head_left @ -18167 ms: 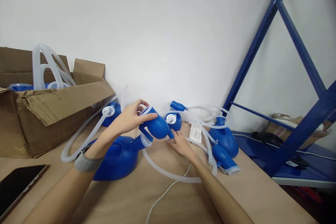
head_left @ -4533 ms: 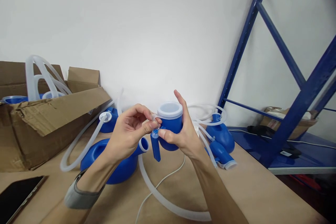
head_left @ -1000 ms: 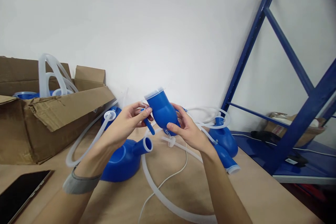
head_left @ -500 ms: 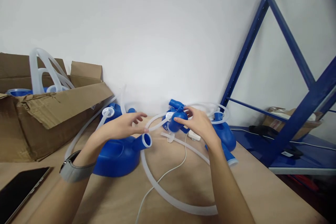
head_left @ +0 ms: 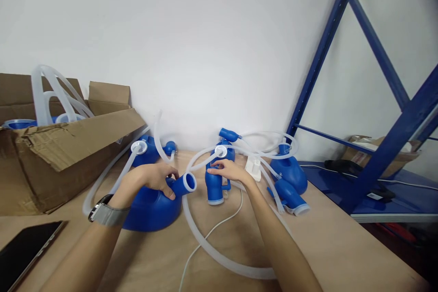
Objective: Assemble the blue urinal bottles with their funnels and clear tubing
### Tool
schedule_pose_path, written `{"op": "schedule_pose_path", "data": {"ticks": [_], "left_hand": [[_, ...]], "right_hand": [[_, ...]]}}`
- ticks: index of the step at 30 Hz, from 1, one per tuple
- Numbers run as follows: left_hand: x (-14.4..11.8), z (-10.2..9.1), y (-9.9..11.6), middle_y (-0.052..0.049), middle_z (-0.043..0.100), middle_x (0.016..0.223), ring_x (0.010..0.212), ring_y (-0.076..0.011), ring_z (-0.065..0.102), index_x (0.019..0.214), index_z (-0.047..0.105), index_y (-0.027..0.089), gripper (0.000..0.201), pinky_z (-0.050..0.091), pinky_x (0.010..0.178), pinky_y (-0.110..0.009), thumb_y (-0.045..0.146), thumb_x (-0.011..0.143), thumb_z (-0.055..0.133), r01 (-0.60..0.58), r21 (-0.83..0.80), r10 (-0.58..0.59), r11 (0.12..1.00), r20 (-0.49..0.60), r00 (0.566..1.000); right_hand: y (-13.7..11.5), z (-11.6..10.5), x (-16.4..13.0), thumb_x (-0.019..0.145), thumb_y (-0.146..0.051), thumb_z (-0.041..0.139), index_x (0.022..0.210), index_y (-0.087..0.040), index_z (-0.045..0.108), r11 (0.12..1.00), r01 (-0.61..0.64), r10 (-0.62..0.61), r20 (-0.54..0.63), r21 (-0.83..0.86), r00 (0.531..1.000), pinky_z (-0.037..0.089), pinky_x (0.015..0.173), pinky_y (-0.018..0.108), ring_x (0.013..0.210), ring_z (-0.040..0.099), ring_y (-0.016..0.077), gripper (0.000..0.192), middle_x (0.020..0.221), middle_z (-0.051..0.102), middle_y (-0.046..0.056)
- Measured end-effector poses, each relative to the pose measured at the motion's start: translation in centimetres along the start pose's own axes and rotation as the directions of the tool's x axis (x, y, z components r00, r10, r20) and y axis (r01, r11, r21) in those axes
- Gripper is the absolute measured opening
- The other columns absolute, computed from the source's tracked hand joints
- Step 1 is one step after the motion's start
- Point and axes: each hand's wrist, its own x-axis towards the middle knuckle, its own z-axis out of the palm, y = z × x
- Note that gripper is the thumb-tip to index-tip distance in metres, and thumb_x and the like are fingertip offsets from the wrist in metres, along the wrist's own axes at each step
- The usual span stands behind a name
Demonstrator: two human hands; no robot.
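My left hand [head_left: 156,179] is closed on the top of a blue urinal bottle [head_left: 150,212], thumb beside its neck. The neck's open mouth [head_left: 189,182] points right and up; the bottle's handle is partly hidden under my fingers. My right hand [head_left: 228,170] has its fingers around the upper part of a blue urinal cup [head_left: 214,186], whose pale-rimmed wide end faces down toward me. Behind that cup stands another blue bottle with a white cap [head_left: 221,151] and a clear tube.
An open cardboard box [head_left: 75,155] holding tubes and blue bottles stands at left. A phone [head_left: 29,248] lies front left. At right are a blue bottle [head_left: 290,174], a loose cup [head_left: 290,194] and a blue metal rack [head_left: 320,50]. A clear hose [head_left: 219,255] curves across the table.
My left hand has come down from above the bottle and closed on it. My right hand has moved left and lower, with the cup turned so its wide end faces down.
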Motion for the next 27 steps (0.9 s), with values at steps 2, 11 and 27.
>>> {"op": "schedule_pose_path", "data": {"ticks": [2, 11, 27], "left_hand": [[0.0, 0.0, 0.0, -0.013, 0.066, 0.14, 0.126, -0.0367, 0.061, 0.132, 0.066, 0.022, 0.079, 0.047, 0.106, -0.042, 0.054, 0.061, 0.08, 0.002, 0.028, -0.002, 1.0, -0.003, 1.0], [-0.1, -0.1, 0.1, -0.014, 0.067, 0.138, 0.125, -0.0367, 0.061, 0.135, 0.066, 0.02, 0.08, 0.048, 0.105, -0.041, 0.058, 0.065, 0.076, -0.003, 0.067, 0.003, 0.998, -0.003, 1.0], [-0.5, -0.3, 0.1, -0.014, 0.064, 0.144, 0.129, -0.0376, 0.06, 0.137, 0.064, 0.024, 0.091, 0.049, 0.106, -0.042, 0.057, 0.054, 0.083, 0.044, -0.038, -0.043, 0.998, 0.007, 0.999]], "right_hand": [[0.9, 1.2, 0.6, 0.094, -0.06, 0.062, 0.127, -0.017, 0.072, 0.999, 0.0, 0.0, -0.004, 0.032, 1.0, 0.057, 0.085, 0.033, 0.095, 0.072, 0.0239, 0.055, 0.113, 0.077, 0.01], [1.9, 3.6, 1.7, 0.098, -0.05, 0.061, 0.128, -0.019, 0.069, 0.996, 0.012, -0.014, -0.022, -0.085, 1.0, 0.052, 0.096, 0.033, 0.108, 0.069, 0.0247, 0.044, 0.122, 0.072, 0.011], [4.3, -0.9, -0.8, 0.081, -0.032, 0.075, 0.148, -0.018, 0.055, 0.991, -0.097, 0.103, 0.066, -0.091, 0.992, 0.05, 0.107, 0.045, 0.127, 0.063, 0.0334, 0.071, 0.144, 0.064, 0.015]]}}
